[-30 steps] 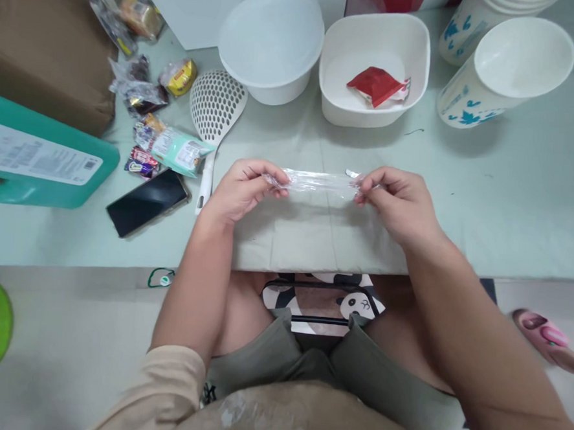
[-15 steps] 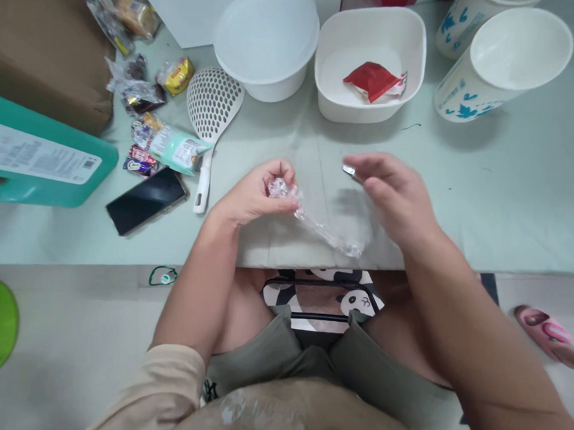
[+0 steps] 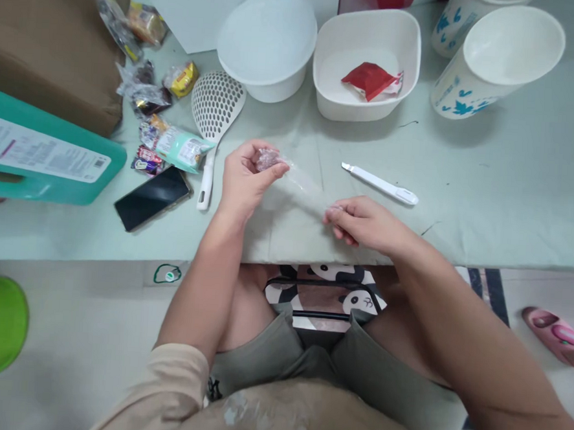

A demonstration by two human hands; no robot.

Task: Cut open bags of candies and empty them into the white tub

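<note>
A clear plastic wrapper (image 3: 301,182) is stretched slantwise between my two hands above the near edge of the pale green table (image 3: 486,208). My left hand (image 3: 243,180) pinches its bunched upper end. Lower and to the right, my right hand (image 3: 364,223) pinches the other end. A white-handled small knife (image 3: 380,184) lies on the table just beyond my right hand, touched by neither hand.
A white slotted ladle (image 3: 214,110), a black phone (image 3: 152,198) and several snack packets (image 3: 174,146) lie left of my hands. Behind stand a lidded white bowl (image 3: 267,42), a square white tub (image 3: 367,64) holding a red packet (image 3: 368,79), and a paper cup (image 3: 495,59).
My right hand let go of the wrapper's end, set the small knife down on the table, then took hold of the wrapper's lower end again. My left hand kept its end and rose slightly.
</note>
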